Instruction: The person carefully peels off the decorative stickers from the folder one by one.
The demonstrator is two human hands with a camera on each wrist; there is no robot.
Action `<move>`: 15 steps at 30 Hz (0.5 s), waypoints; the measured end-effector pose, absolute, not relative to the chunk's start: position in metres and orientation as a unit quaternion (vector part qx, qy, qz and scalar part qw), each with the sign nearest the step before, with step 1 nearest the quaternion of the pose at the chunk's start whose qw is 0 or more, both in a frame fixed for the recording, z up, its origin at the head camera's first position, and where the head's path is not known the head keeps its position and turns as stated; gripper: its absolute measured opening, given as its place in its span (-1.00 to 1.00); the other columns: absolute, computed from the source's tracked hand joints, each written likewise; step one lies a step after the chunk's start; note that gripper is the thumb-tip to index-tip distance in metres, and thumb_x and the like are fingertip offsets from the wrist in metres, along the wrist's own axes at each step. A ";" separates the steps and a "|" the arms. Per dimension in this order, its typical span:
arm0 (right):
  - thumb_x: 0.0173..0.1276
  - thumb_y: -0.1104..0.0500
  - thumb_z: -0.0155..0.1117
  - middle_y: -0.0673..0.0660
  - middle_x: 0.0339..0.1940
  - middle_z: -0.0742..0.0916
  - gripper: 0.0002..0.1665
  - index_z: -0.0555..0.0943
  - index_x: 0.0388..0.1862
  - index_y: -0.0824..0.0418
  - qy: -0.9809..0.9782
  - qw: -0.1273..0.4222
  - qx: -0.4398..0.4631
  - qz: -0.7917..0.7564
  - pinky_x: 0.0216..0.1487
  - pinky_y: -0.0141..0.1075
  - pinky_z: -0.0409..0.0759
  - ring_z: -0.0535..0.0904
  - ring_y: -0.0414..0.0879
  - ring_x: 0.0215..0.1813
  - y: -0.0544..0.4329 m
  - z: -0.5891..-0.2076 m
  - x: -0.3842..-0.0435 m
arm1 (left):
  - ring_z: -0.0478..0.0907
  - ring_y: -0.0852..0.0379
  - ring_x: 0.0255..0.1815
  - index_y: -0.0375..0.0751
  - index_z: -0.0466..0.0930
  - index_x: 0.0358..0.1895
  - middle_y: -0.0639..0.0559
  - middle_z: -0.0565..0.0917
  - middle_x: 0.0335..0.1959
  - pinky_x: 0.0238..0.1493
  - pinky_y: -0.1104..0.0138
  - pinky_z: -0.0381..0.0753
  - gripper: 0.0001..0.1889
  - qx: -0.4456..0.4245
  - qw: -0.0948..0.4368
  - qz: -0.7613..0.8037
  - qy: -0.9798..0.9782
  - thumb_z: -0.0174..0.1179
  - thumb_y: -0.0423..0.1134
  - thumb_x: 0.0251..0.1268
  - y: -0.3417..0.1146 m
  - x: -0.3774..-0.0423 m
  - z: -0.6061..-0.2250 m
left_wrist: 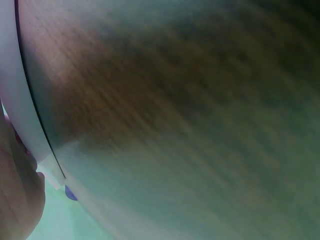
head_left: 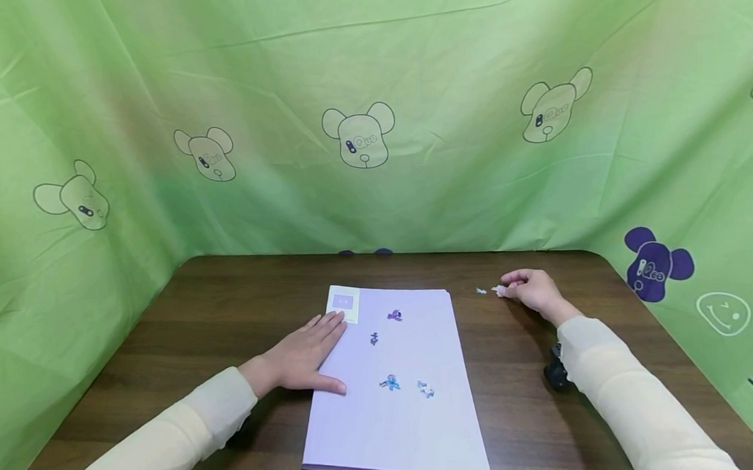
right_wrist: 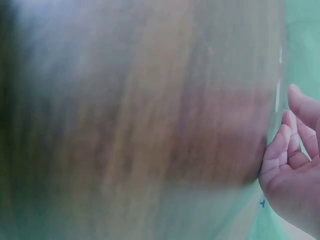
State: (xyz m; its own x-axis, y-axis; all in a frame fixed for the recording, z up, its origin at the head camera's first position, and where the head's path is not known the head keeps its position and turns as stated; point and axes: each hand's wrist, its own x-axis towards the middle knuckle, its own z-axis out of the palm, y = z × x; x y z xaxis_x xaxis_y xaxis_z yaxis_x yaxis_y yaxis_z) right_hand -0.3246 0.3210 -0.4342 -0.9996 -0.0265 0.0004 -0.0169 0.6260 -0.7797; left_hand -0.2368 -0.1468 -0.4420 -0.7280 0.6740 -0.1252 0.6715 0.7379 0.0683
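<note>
A stack of large white sheets lies on the wooden table. My left hand rests flat on its left edge, fingers spread, the fingertips touching a small pale label in the upper left corner. On the top sheet are a purple piece, a small dark purple piece, a blue piece and a pale blue piece. Beyond the sheets to the right, my right hand pinches a small pale pink piece with curled fingers. The right wrist view shows the hand but not that piece.
A tiny pale blue piece lies just left of my right fingers on the brown table. A green curtain printed with bear heads hangs behind the table and on both sides. Under the right sleeve a black wrist device shows.
</note>
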 end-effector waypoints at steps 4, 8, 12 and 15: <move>0.30 0.29 0.31 0.05 -0.33 0.63 -0.52 0.50 0.12 0.55 0.887 0.002 -0.012 -0.461 -0.32 -0.44 0.47 0.45 -0.22 -0.30 0.321 -0.433 -0.325 | -0.32 0.07 0.56 -0.20 -0.15 0.57 -0.05 -0.18 0.59 0.48 0.16 -0.24 0.23 0.362 0.071 0.010 0.929 -0.25 0.68 0.00 -0.147 -0.237 -0.442; 0.31 0.28 0.33 0.01 -0.34 0.65 -0.49 0.48 0.14 0.57 0.870 0.001 -0.016 -0.493 -0.35 -0.43 0.48 0.48 -0.27 -0.33 0.314 -0.430 -0.323 | -0.29 0.04 0.57 -0.23 -0.13 0.56 -0.08 -0.16 0.59 0.48 0.14 -0.20 0.23 0.367 0.067 0.015 0.928 -0.22 0.67 0.01 -0.147 -0.237 -0.442; 0.31 0.26 0.34 -0.01 -0.35 0.65 -0.47 0.47 0.16 0.55 0.861 0.004 -0.022 -0.508 -0.39 -0.38 0.50 0.51 -0.24 -0.37 0.301 -0.428 -0.320 | -0.27 0.03 0.57 -0.26 -0.11 0.55 -0.10 -0.15 0.58 0.49 0.16 -0.19 0.23 0.371 0.061 0.012 0.926 -0.22 0.67 0.03 -0.147 -0.238 -0.443; 0.32 0.22 0.35 0.02 -0.32 0.64 -0.45 0.48 0.18 0.52 0.857 0.010 -0.025 -0.514 -0.36 -0.34 0.53 0.52 -0.21 -0.35 0.292 -0.427 -0.318 | -0.30 0.05 0.56 -0.25 -0.13 0.56 -0.08 -0.17 0.58 0.48 0.20 -0.22 0.23 0.369 0.063 0.008 0.927 -0.23 0.68 0.02 -0.147 -0.238 -0.443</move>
